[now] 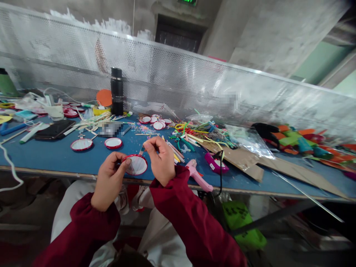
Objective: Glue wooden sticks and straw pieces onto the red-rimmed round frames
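fingers: left hand [109, 178] pinches red-rimmed disc [136, 165]; right hand [160, 157] pinched above it | writing: none legible

We see blue counter [55, 155] backed by perforated metal screen [172, 78]. Black flask [117, 91] upright near screen, orange disc [104, 97] just beside it. Two red-rimmed lids [81, 144] [113, 143] flat on counter, more in cluster [155, 121] farther back. Black phone [54, 129] at left. Pink glue gun [198, 175] near front edge, magenta device [216, 163] beside it. Cardboard sheet [267, 165] at right, clear bag [247, 140] on it. Green bag [243, 222] below counter.
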A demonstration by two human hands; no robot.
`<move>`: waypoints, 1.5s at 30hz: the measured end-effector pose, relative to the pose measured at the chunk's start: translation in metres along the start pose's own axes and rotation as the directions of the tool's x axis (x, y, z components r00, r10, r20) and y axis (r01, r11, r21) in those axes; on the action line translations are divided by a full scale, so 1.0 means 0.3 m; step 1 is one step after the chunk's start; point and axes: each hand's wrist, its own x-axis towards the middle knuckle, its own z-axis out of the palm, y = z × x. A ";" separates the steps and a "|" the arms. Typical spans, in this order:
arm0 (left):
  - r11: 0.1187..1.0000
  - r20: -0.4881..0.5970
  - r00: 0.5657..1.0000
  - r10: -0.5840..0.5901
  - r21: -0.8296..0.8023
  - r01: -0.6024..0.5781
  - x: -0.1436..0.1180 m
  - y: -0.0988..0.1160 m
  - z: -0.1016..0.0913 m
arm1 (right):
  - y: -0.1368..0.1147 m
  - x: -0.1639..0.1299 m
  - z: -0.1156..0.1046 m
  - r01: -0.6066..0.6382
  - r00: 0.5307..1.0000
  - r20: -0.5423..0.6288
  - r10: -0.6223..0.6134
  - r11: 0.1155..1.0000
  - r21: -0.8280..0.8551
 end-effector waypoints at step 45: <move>0.952 -0.032 0.980 -0.198 -0.243 0.185 0.067 -0.030 0.069 | 0.105 -0.065 0.055 -0.361 0.932 0.076 0.354 0.921 0.148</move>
